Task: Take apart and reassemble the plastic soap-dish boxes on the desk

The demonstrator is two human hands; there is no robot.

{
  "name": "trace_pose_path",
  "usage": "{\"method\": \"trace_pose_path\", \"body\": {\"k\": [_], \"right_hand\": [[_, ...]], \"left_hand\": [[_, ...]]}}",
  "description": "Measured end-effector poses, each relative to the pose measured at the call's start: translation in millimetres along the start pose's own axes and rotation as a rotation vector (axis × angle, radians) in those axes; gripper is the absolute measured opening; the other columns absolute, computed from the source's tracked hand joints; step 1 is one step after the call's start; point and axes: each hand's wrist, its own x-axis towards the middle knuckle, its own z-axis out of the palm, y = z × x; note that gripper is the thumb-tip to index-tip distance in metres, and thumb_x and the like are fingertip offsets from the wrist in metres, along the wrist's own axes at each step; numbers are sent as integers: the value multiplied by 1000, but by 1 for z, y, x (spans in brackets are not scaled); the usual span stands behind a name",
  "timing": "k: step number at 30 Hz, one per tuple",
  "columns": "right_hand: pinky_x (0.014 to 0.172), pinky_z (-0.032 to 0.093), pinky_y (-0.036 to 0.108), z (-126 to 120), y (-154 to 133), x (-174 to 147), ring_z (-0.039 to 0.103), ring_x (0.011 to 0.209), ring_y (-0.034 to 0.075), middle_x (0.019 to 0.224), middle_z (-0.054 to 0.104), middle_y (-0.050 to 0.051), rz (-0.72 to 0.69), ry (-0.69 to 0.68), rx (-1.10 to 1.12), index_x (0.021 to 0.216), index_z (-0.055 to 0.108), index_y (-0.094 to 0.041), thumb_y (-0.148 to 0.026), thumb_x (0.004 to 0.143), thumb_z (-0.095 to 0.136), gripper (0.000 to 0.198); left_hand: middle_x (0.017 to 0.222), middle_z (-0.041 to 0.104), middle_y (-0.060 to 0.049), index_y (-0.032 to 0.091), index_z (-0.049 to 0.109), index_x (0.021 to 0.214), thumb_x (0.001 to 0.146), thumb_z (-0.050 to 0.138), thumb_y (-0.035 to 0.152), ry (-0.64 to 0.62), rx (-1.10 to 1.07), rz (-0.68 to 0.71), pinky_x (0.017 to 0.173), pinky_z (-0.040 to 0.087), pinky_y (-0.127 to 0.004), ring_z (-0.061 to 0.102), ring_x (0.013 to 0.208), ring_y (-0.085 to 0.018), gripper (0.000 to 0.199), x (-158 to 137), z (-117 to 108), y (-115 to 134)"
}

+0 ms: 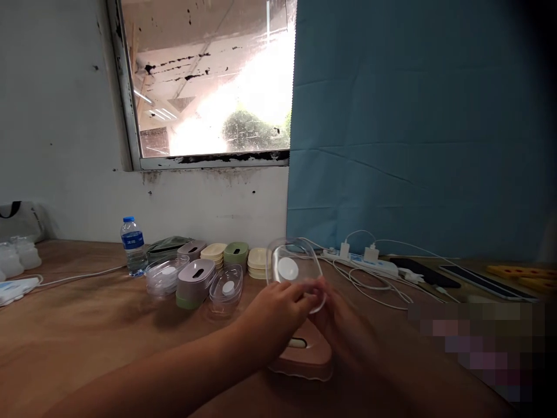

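A clear plastic tray [272,258] with a white round spot on it is held up over the table, tilted towards me. My left hand [281,310] is closed at its lower right edge, fingers bent together. At the same corner, my right hand [337,316] grips the tray from the other side, slightly blurred. Below my hands a pink plastic lid [311,360] with an oval slot lies on the table, partly covered by my left hand and wrist.
Further back stand a lilac-and-green slotted box [195,281], stacked clear trays [226,293], cream lids [259,264], a green box [235,255] and a water bottle [133,247]. To the right lie a power strip [365,264], white cables and a dark phone [426,273].
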Motion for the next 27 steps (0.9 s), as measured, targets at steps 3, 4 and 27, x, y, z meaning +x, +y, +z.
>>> {"method": "trace_pose_path", "body": {"k": [3,4,27], "right_hand": [[77,44,33,-17,-7,8,56,82,17,83,60,1,29,-157,-255,81,56,-20,-38,80,50,18],[80,42,34,-24,-9,9,54,86,18,85,59,2,13,-180,-373,81,56,-20,-38,80,51,18],[81,35,35,-101,27,-1,49,90,24,83,52,3,-104,-241,-774,73,54,-21,-40,80,43,23]], "left_hand": [[80,57,-2,23,59,102,81,49,15,12,10,-104,70,44,-28,52,75,-15,25,-18,-6,-24],[77,56,-2,24,61,99,81,49,15,29,-8,-169,68,44,-27,52,72,-14,24,-26,-6,-34],[92,63,-4,20,58,89,72,42,10,20,-190,-595,84,39,-32,55,90,-20,25,-100,56,-108]]}}
